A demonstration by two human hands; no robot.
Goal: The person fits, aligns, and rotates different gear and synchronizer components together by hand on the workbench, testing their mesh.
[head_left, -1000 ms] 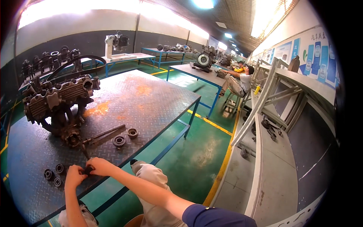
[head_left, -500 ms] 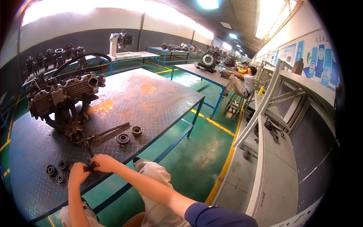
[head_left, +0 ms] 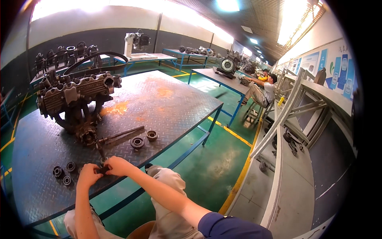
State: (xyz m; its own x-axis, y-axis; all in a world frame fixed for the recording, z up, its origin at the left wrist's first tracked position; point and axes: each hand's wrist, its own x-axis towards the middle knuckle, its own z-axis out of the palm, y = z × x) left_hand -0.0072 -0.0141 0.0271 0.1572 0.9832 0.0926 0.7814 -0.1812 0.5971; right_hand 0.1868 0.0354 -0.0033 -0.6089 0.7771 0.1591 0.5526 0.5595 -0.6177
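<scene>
At the near edge of the metal table [head_left: 187,99], my left hand [head_left: 88,175] and my right hand [head_left: 118,166] both close round a small dark metal part [head_left: 103,169]. Fingers cover most of it, so its kind does not show. Just beyond the hands stands a dark shaft [head_left: 100,151], slanting toward the engine. Three small gears [head_left: 67,181] lie left of my left hand. A larger gear [head_left: 137,143] and a ring-shaped gear [head_left: 151,136] sit farther off to the right, beside a long thin shaft [head_left: 121,134].
A rusty engine cylinder head [head_left: 75,95] on a stand rises at the table's far left, a black belt [head_left: 95,65] over it. Behind are benches [head_left: 219,77] with engine parts. A seated person [head_left: 262,93] works farther back. White-framed shelving [head_left: 278,159] runs along the right.
The whole view has shifted a little, so everything appears slightly farther right. Both hands stay on the dark metal part, with only slight finger movement.
</scene>
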